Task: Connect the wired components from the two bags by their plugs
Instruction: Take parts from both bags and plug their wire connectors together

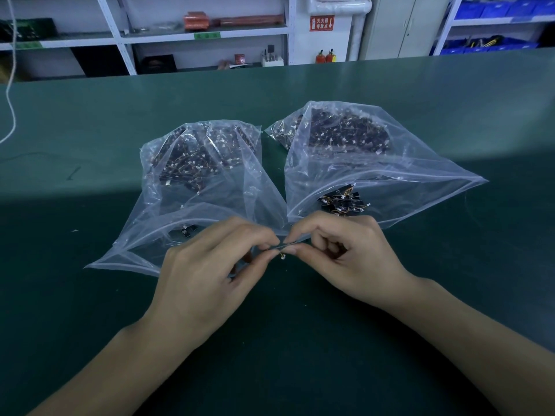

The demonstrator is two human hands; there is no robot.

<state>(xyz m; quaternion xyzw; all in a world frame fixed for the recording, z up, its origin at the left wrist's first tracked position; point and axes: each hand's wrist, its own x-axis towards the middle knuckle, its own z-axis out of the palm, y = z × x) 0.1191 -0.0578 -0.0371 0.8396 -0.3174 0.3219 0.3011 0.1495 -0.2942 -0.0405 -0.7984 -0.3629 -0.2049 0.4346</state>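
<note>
Two hands [207,265] [345,253] pinch wired parts [280,250] before two bags [198,187] [360,163].

Two clear plastic bags are counted on the green table [90,121]: a left bag [192,187] and a right bag [360,163]. Small dark wired components are held in each, too many and too tangled to be counted. Two hands are seen at the near edge, a left hand [207,265] and a right hand [345,253]. Two red fire extinguishers [325,56] are seen at the far wall, below one red sign [322,23].
</note>
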